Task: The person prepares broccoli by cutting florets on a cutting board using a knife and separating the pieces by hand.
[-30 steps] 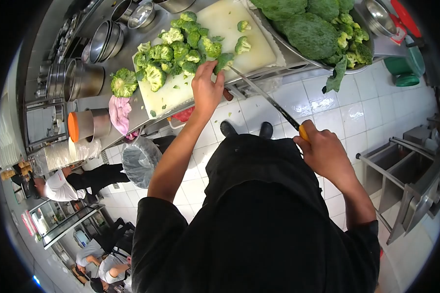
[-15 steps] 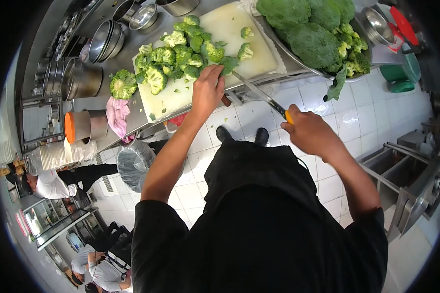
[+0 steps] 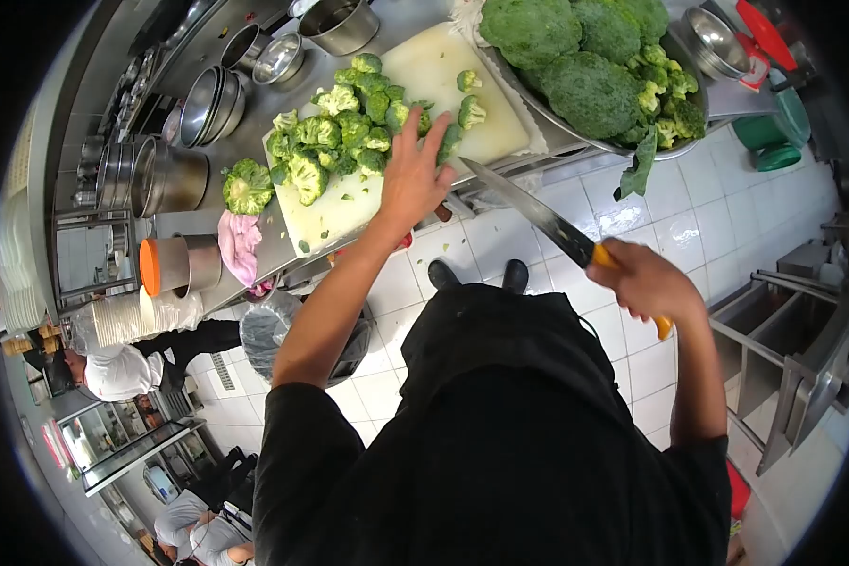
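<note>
My right hand (image 3: 649, 278) is wrapped round the yellow handle of a long knife (image 3: 538, 215). Its blade points up and left, with the tip just off the front edge of the white cutting board (image 3: 424, 61). Over the board, my left hand (image 3: 413, 179) has its fingers spread at the pile of cut broccoli florets (image 3: 335, 123). A floret (image 3: 450, 141) lies beside its fingertips; whether they touch is hard to tell. Two more florets, one of them a larger floret (image 3: 472, 113), lie apart on the right. A big broccoli piece (image 3: 248, 187) sits left of the board.
A large metal bowl (image 3: 594, 143) of broccoli heads stands right of the board. Metal bowls (image 3: 208, 104) and pots (image 3: 174, 174) line the left counter, near a pink cloth (image 3: 240, 247). Below is a lined bin (image 3: 272, 330). Other people (image 3: 123, 373) are at lower left.
My right hand has drawn the knife right and down, away from the board. My left hand has opened its fingers and shifted slightly over the florets.
</note>
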`<move>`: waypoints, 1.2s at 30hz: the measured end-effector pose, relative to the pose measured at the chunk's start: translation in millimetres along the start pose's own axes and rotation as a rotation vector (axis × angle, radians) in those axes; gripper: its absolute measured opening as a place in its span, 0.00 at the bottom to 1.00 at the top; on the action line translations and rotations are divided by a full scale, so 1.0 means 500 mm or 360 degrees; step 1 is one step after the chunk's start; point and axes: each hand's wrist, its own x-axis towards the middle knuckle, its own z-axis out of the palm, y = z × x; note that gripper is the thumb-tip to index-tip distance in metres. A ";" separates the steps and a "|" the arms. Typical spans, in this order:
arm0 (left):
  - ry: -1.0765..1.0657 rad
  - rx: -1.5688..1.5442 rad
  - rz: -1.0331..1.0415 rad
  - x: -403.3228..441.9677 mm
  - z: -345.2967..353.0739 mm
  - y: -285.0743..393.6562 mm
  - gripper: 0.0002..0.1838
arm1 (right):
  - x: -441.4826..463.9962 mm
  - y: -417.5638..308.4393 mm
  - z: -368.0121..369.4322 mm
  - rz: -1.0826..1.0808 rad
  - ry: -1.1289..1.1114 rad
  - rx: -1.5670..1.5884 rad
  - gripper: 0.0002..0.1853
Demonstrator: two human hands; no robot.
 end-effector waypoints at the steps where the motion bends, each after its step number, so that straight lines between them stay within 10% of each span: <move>1: -0.0008 0.0053 -0.0003 0.006 0.009 0.006 0.24 | -0.013 0.016 0.002 0.0002 0.0038 0.0019 0.15; 8: 0.0345 0.0069 0.0136 0.027 0.053 0.001 0.21 | -0.031 0.077 0.036 0.0084 0.0267 0.0459 0.14; 16: -0.0671 0.0377 -0.0204 0.161 0.045 0.054 0.36 | 0.064 0.113 0.103 -0.0148 0.0435 0.0678 0.18; 22: -0.0222 -0.0227 -0.0347 0.129 -0.001 0.040 0.24 | 0.091 0.122 0.126 -0.0220 0.0470 0.0663 0.19; 28: 0.0144 -0.0549 0.0585 0.289 -0.077 0.334 0.23 | 0.104 0.115 0.140 -0.0253 0.0529 0.0623 0.19; 36: 0.0237 -0.0335 0.0642 0.391 0.057 0.475 0.22 | 0.102 0.111 0.147 -0.0185 0.0446 0.0870 0.18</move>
